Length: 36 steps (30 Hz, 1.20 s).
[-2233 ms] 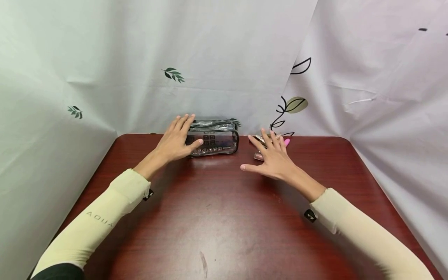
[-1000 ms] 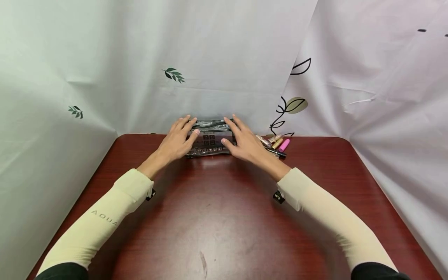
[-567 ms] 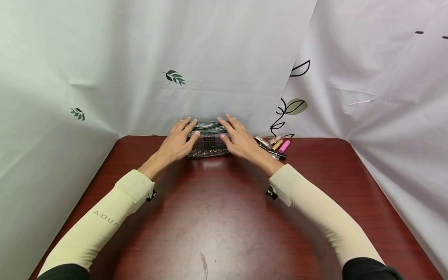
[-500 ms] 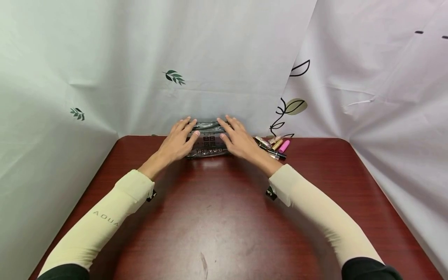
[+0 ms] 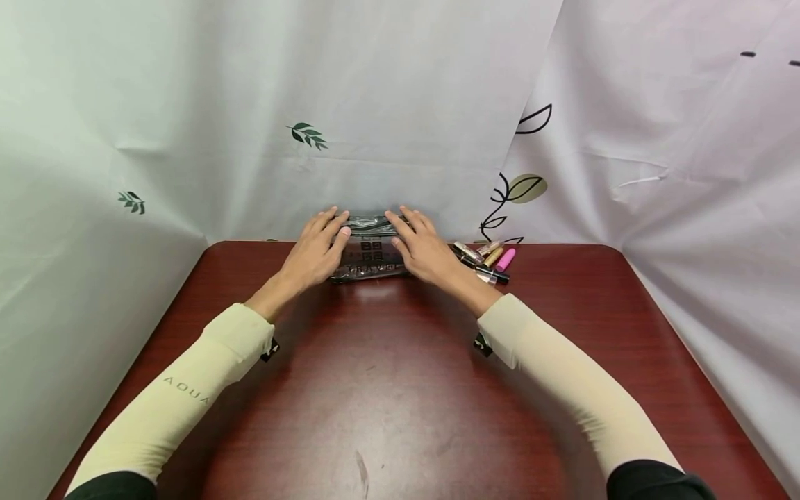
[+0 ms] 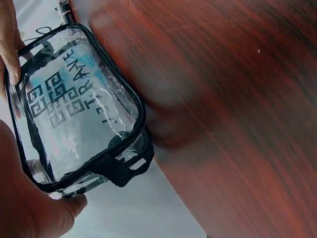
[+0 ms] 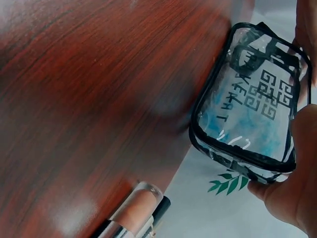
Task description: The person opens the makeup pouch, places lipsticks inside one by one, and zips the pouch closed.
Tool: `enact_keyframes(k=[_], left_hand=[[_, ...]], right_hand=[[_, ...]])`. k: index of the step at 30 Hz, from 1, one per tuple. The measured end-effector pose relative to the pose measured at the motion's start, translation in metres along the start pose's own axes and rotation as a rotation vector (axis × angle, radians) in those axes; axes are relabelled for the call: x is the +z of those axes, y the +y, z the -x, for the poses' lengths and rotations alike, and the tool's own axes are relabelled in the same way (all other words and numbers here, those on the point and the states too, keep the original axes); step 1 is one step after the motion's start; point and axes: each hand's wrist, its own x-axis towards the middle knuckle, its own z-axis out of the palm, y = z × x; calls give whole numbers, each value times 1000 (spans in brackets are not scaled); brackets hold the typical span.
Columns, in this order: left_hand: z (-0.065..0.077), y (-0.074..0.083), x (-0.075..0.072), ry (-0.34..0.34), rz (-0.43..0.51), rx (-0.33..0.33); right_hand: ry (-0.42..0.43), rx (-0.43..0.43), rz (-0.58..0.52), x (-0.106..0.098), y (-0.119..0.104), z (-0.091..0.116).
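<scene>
Clear bag (image 5: 373,248): at the far edge of the desk (image 5: 387,389), close to the white curtain (image 5: 400,125), lettered face toward you; whether its base bears fully on the desk, cannot tell. Your left grip (image 5: 311,253) holds one end, thumb at the front edge, fingers reaching over the top and behind. Your right grip (image 5: 428,255) holds the opposite end the same way, so the bag sits between both; how hard either one squeezes does not show. Lipstick-like tubes lie in a loose cluster just beyond your right wrist, among them a pink tube (image 5: 505,260), a gold tube (image 5: 493,257) and a black tube (image 5: 498,276); your sleeve runs close by them. Handling, judged by eye: the bag looks light, its walls thin glossy plastic, soft enough to buckle under a hard squeeze and a little slick under dry fingers. The black piping (image 6: 141,111) seems the stiffest part and probably keeps the boxy shape. Best hold: both ends at once, thumbs on the piped front edge, fingers behind, even pressure; avoid pushing on the middle of the face, which would likely dent. A black strap (image 6: 116,171) on the end at your left offers a second hold, surer against slipping, though the bag would probably hang tilted from it. Breakage looks unlikely; creasing is the likelier fault.
</scene>
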Motion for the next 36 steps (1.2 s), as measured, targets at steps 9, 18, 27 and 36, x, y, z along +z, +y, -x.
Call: enact_keyframes(k=[9,18,27,36], left_hand=[[-1,0,-3,35,36,21],[-3,-2,-5,146,117,-8],[5,-12,-16,179,120,-213],[11,-34,-20,105,167,-297]], right_hand=[[4,-21,17,0,3,-1],[3,-28,15,0,3,0],[-3,-35,24,1,3,0],[-11,-22,14,1,4,-1]])
